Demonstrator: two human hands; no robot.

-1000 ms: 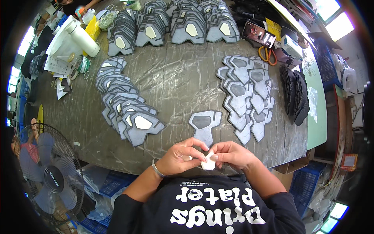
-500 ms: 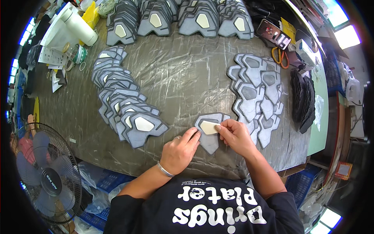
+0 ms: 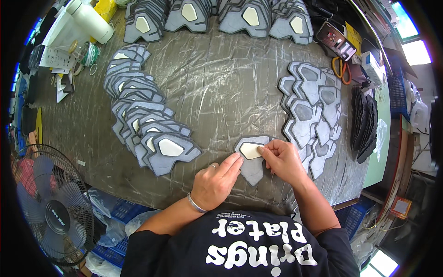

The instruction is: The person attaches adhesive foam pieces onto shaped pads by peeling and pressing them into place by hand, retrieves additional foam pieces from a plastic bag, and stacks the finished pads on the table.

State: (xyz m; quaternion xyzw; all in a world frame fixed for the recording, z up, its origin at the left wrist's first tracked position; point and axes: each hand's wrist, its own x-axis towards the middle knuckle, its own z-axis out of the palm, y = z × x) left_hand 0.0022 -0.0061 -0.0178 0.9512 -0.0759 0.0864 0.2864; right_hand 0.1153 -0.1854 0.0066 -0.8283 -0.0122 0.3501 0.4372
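A grey felt-like piece with dark edges lies on the table in front of me. On its upper part sits a cream five-sided pad, roughly within the dark outline there. My right hand pinches the pad's right end between thumb and forefinger. Stretched fingers of my left hand rest against the piece's left edge, holding nothing. To the left curves an overlapping row of like pieces with cream pads. Right of my hands, overlapping pieces without pads lie bunched together.
Stacks of padded pieces line the far side. At the far right are a phone, orange-handled scissors and black sheets. A white bottle stands far left. A fan is beside the table at left.
The cream pad has turned slightly and come down into the outline on the grey piece. My right hand keeps its pinch; my left fingers lie straighter. The whole view has shifted slightly.
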